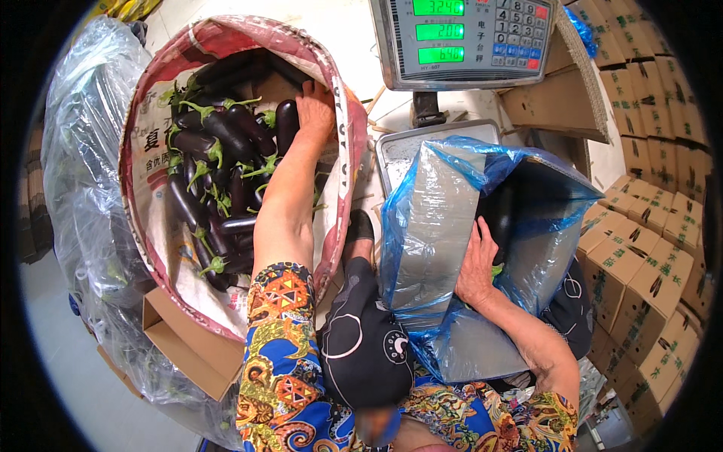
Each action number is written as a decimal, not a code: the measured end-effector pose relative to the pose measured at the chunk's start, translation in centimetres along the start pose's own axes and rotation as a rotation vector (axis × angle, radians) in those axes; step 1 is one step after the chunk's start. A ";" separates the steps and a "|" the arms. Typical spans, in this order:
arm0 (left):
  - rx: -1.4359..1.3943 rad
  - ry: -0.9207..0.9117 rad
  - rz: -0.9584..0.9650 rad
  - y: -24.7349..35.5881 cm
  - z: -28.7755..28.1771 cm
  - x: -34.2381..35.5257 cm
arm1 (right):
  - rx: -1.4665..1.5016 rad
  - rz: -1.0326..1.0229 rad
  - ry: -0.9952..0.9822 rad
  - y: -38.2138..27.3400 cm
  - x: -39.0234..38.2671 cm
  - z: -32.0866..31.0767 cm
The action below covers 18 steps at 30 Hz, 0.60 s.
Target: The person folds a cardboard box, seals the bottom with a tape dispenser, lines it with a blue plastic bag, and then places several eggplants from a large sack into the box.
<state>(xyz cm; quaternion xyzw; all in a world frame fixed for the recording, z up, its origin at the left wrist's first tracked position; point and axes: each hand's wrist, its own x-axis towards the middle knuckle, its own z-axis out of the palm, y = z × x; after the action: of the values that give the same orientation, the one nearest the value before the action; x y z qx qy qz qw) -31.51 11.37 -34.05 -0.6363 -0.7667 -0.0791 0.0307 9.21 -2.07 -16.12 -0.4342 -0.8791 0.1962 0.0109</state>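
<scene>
A large woven sack (139,113) with a red rolled rim stands at left, holding many dark purple eggplants (226,132) with green stems. My left hand (315,113) reaches into its far right side, fingers curled over the end of an eggplant (288,69); the grip is partly hidden. At right, a carton lined with blue plastic film (433,218) leans between my knees. Inside it my right hand (476,267) lies along the left side of a big eggplant (495,215), its fingers stretched out and slightly apart. The thumb is hidden. A green stem shows beside that wrist.
Beyond the carton stands a platform scale with a metal plate (392,154) and a lit display head (463,45). Stacked printed cartons (633,279) line the right. Clear plastic sheeting (98,151) lies left of the sack, and an open cardboard flap (188,343) sits below it.
</scene>
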 end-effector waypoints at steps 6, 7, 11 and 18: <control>-0.304 0.264 0.047 -2.9 -4.5 -1.5 | 0.009 0.001 0.004 -0.2 0.2 -0.5; -0.477 0.417 -0.012 -3.4 -6.6 -1.8 | 0.005 0.005 -0.001 -0.3 0.2 -0.5; -1.567 0.491 -0.804 -7.3 -15.3 -5.8 | 0.005 0.013 0.008 0.0 0.1 -0.5; -2.030 0.309 -0.703 -10.5 -23.5 -15.7 | 0.144 0.108 -0.188 0.3 1.2 -3.7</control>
<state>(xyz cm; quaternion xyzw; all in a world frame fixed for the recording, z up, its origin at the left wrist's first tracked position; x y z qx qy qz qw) -40.07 -9.55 -14.05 -0.0927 -0.4711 -0.7600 -0.4381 9.35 0.27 -13.02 -0.4588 -0.8351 0.2992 -0.0511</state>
